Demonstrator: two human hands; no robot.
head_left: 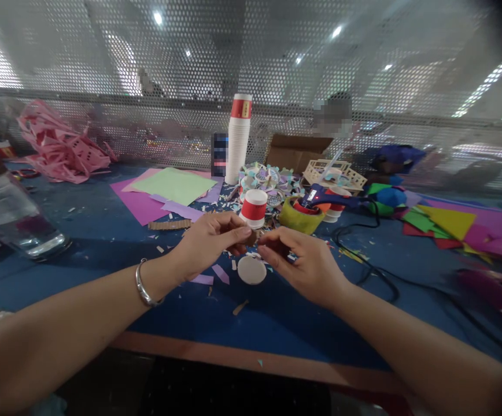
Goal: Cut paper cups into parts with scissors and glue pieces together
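Observation:
My left hand [216, 240] pinches a small brown piece of cardboard [252, 238] between thumb and fingertips. Close on its right, my right hand [301, 260] has its thumb and forefinger drawn together at the piece's edge; what they grip is too small to make out. Just behind the fingertips stands a red and white paper cup [254, 208]. Below them a white paper disc [251, 270] lies flat on the blue table [285, 323]. A strip of corrugated cardboard [169, 225] lies to the left of my left hand.
A dark blue glue gun [320, 196] rests over a yellow tape roll [301, 216], its black cord [390, 274] trailing right. Behind rises a tall stack of paper cups [237, 144]. Coloured sheets [175, 185], pink paper strips [62, 144] and a clear water container [21, 216] are leftward.

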